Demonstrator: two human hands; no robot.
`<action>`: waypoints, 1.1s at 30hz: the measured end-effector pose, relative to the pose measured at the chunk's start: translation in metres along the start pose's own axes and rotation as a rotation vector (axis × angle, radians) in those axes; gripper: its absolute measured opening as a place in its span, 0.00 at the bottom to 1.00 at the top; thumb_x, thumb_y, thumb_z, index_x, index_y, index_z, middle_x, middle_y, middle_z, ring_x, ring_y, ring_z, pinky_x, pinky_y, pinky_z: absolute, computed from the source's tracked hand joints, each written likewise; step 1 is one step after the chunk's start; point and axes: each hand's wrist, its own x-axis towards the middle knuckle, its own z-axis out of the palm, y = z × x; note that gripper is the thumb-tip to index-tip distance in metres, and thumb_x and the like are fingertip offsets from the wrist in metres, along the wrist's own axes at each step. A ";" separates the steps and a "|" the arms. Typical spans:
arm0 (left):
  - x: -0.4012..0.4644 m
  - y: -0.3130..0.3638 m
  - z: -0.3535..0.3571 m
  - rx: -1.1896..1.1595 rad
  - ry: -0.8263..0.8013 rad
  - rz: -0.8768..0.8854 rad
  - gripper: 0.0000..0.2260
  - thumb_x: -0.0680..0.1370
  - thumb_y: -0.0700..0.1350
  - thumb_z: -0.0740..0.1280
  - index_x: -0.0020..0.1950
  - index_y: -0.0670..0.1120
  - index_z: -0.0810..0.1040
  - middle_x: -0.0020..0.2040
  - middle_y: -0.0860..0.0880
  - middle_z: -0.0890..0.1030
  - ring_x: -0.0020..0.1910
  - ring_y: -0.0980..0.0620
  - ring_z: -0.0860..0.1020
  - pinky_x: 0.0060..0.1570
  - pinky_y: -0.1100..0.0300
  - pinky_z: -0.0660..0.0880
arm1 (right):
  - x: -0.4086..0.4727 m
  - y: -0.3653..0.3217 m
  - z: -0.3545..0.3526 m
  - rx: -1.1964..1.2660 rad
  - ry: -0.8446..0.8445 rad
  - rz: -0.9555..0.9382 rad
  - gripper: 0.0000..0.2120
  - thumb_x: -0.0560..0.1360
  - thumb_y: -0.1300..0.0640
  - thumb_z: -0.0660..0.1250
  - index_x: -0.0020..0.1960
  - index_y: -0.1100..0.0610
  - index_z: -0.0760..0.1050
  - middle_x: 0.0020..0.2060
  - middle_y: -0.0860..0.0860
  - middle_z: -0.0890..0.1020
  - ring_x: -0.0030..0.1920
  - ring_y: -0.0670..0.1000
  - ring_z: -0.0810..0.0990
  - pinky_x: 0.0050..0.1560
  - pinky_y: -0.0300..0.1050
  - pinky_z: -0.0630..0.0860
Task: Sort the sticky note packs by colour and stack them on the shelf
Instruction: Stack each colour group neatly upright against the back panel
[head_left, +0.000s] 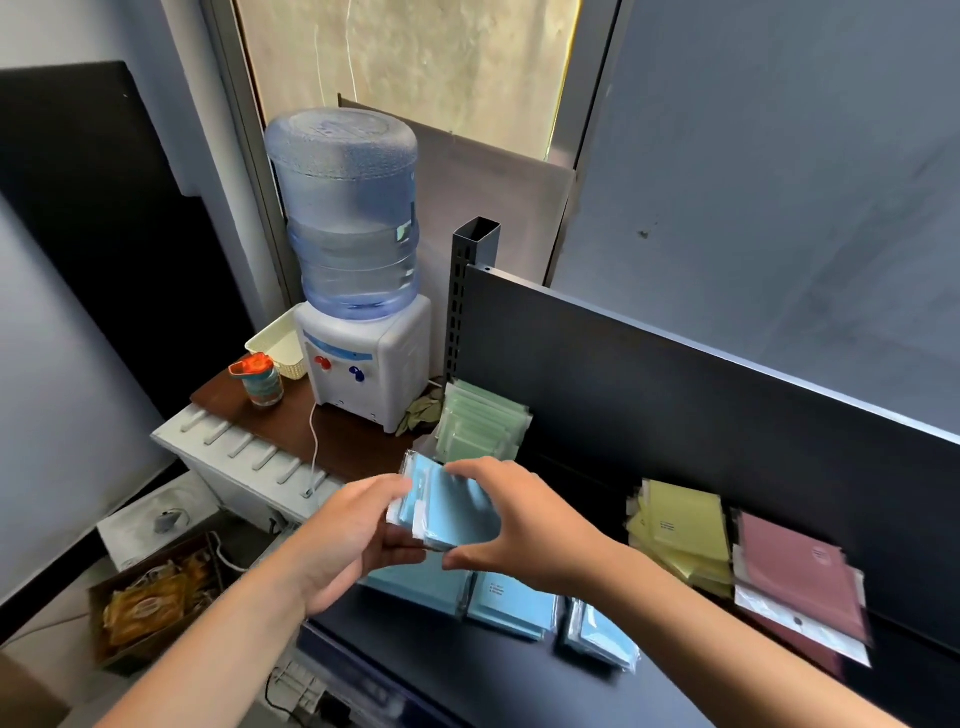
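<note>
While both hands' fingers clasp them, flat glossy plastic-wrapped blue packs (447, 506).

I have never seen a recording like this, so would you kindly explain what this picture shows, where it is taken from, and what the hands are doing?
There is no machine here: a person wears a wide-angle camera on the head, looking forward and down at their own bare hands. The left hand and the right hand together hold a small bundle of blue sticky note packs above a dark shelf. On the shelf lie packs already grouped by colour: green packs at the back left, more blue packs on the shelf under the hands, yellow packs and dark pink packs to the right. Beside the shelf stands a water dispenser.
</note>
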 end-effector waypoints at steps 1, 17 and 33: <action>-0.001 0.001 -0.006 0.003 -0.010 -0.020 0.17 0.85 0.51 0.61 0.64 0.41 0.80 0.58 0.32 0.83 0.49 0.38 0.82 0.49 0.48 0.82 | 0.005 -0.002 0.007 -0.009 -0.008 -0.010 0.39 0.71 0.37 0.78 0.77 0.43 0.65 0.70 0.41 0.74 0.68 0.46 0.70 0.69 0.48 0.70; 0.004 -0.001 -0.022 1.083 0.258 -0.051 0.12 0.75 0.58 0.63 0.48 0.51 0.76 0.52 0.51 0.71 0.45 0.51 0.78 0.52 0.54 0.76 | 0.005 -0.001 0.049 -0.443 -0.129 0.143 0.48 0.66 0.26 0.72 0.75 0.53 0.65 0.64 0.50 0.75 0.64 0.57 0.71 0.64 0.54 0.70; 0.008 0.013 -0.023 0.649 0.145 -0.137 0.08 0.74 0.41 0.75 0.51 0.41 0.83 0.42 0.44 0.88 0.39 0.50 0.86 0.41 0.57 0.79 | 0.014 -0.032 0.069 -0.417 -0.120 0.152 0.33 0.62 0.39 0.78 0.54 0.57 0.67 0.50 0.55 0.72 0.48 0.59 0.70 0.52 0.55 0.69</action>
